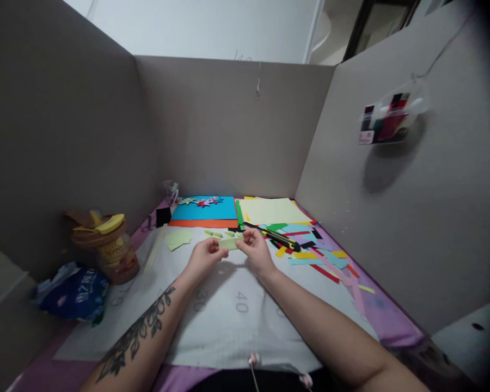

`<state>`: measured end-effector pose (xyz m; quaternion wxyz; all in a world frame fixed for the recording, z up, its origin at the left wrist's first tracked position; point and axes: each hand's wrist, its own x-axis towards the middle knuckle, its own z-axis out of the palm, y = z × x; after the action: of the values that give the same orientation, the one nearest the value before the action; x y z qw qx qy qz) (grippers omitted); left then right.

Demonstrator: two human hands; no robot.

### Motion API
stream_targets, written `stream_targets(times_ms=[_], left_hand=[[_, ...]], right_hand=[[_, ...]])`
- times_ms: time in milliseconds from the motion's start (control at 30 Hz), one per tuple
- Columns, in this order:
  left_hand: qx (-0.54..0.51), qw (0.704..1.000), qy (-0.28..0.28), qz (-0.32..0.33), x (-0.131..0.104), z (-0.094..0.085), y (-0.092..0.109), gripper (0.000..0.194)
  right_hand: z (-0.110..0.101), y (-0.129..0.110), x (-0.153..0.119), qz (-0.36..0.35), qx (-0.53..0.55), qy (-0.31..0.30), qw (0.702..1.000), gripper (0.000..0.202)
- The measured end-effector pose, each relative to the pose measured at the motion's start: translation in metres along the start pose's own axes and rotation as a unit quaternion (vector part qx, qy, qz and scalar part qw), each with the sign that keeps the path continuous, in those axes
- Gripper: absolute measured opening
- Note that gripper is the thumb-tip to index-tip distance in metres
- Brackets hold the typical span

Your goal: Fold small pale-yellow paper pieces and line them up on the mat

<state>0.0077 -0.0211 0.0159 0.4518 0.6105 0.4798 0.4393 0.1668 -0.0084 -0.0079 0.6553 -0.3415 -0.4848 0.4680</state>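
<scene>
A small pale green strip of paper is held up above the white sheet, stretched between both hands. My left hand pinches its left end, and my right hand pinches the right end. Just behind the fingers lie several small folded green paper pieces, partly hidden by the hands. Left of them rest light green paper squares. A black and yellow utility knife lies right beside my right hand.
Blue paper with folded paper stars and cream sheets lie at the back. Coloured paper scraps spread at right. A lidded jar and a blue packet stand left. Grey walls enclose three sides.
</scene>
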Motion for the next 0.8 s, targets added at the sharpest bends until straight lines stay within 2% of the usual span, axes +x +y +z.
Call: stream_targets(times_ms=[200, 533, 633, 700, 800], left_hand=[[-0.004, 1.0, 0.011, -0.008, -0.001, 0.0, 0.001, 0.021], [0.03, 0.999, 0.017, 0.016, 0.0, -0.003, -0.001, 0.015], [0.01, 0.999, 0.031, 0.026, 0.001, -0.004, 0.0, 0.018], [-0.007, 0.999, 0.038, 0.029, 0.001, -0.004, 0.0, 0.021], [-0.012, 0.999, 0.031, 0.032, 0.002, -0.003, -0.001, 0.022]], right_hand=[[-0.002, 0.008, 0.002, 0.031, 0.019, -0.007, 0.999, 0.031], [-0.002, 0.003, 0.004, 0.022, -0.008, 0.01, 1.0, 0.032], [0.005, 0.0, 0.0, 0.031, 0.024, 0.0, 0.999, 0.04], [0.012, -0.001, -0.005, 0.045, 0.046, -0.033, 0.997, 0.049], [0.022, -0.001, -0.011, 0.045, 0.037, -0.036, 0.998, 0.047]])
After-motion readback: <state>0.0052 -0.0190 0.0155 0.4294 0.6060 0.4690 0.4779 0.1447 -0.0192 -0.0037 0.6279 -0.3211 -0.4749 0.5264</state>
